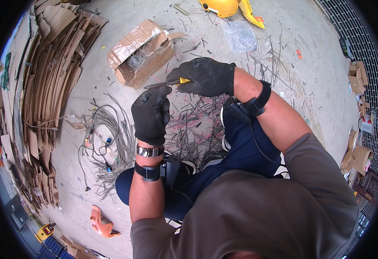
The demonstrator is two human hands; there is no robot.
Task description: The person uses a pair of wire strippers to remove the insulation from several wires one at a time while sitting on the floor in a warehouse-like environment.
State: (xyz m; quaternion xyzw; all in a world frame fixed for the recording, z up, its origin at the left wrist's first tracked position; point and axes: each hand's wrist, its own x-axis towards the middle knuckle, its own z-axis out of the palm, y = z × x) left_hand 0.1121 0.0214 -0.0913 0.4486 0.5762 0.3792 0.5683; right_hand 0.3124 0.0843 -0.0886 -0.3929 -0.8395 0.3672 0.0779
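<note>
My right hand (205,77), in a black glove, is closed around the yellow handle (184,80) of a cutting tool. The tool's dark metal end (159,84) points left and reaches just above the fingertips of my left hand (151,113). That hand wears a black glove too, its fingers curled with thumb and forefinger near the tool; whether something thin is pinched there cannot be told. Many short grey cable offcuts (189,129) and thin red pieces lie on the floor below. A torn cardboard box (134,42) holding tangled clear strands sits beyond my left hand.
A bundle of grey cables (111,129) lies to the left, beside stacked flattened cardboard (53,64). A clear plastic bag (239,36) and a yellow plastic object (221,7) are at the top. An orange plastic piece (101,223) lies lower left. Open cartons (357,77) stand along the right.
</note>
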